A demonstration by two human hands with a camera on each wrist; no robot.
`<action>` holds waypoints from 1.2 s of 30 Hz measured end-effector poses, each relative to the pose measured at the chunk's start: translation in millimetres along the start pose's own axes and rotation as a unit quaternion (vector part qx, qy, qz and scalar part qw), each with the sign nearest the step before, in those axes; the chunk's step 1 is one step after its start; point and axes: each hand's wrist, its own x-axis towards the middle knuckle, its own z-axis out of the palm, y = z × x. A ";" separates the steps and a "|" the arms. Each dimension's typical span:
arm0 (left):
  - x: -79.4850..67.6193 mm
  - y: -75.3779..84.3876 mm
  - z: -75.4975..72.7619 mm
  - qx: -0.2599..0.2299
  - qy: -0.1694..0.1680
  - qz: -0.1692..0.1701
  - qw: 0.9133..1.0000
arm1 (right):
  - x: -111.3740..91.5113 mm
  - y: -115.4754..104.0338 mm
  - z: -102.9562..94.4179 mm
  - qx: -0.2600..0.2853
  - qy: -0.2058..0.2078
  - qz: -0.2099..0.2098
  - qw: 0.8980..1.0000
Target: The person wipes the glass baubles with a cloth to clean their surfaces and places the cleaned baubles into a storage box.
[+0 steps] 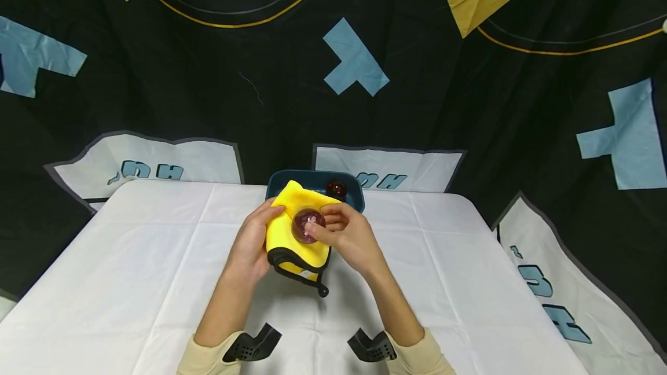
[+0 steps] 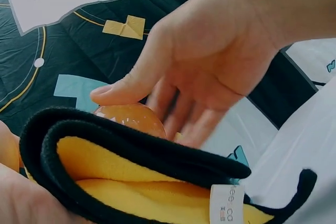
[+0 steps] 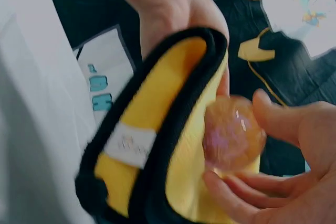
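A folded yellow cloth (image 1: 282, 237) with a black border and a small loop is held up by my left hand (image 1: 251, 246), which grips its left side. Against the front of the cloth sits a shiny, see-through glitter ball (image 1: 302, 228), purplish in the head view and orange-pink in the right wrist view. My right hand (image 1: 356, 239) pinches this ball between thumb and fingers. A white label (image 3: 129, 145) shows on the cloth's folded edge. Part of the ball (image 2: 134, 120) is hidden behind the fold in the left wrist view.
Just behind the hands stands a dark teal tray (image 1: 285, 176), partly covered by the cloth. A dark red ball (image 1: 336, 190) lies in its right side. The white-covered table (image 1: 151, 282) spreads around, with a black printed curtain (image 1: 281, 103) behind it.
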 end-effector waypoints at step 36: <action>0.3 2.3 -0.3 0.004 0.018 -0.005 1.000 | 4.5 3.5 -3.3 -0.011 -0.050 0.042 0.998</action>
